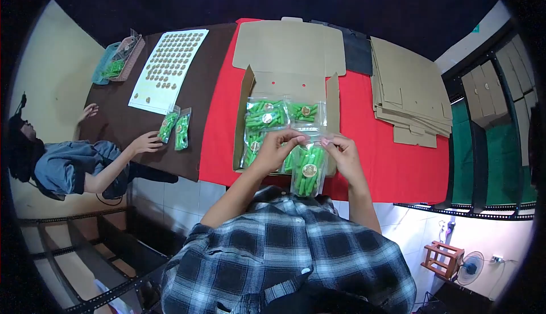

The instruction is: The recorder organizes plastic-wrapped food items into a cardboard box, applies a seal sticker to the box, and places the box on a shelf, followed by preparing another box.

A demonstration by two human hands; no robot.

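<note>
Between my left hand (277, 148) and my right hand (344, 155) hangs a clear plastic pouch (308, 181) of green stick-shaped pieces, bearing a round sticker. Both hands pinch its top edge, one near each corner. Behind it stands an open cardboard box (335, 100) with its lid (290, 47) folded back. Similar pouches (264, 115) lie inside the box, some overlapping. My left forearm and the held pouch hide part of the box's near side.
At left, a person (64, 167) touches one of two filled pouches (182, 130) beside a sticker sheet (168, 68). Baskets (135, 56) stand behind. Flattened cardboard boxes (409, 79) are stacked at right on the red cloth (396, 169). Metal shelving (473, 152) stands beyond.
</note>
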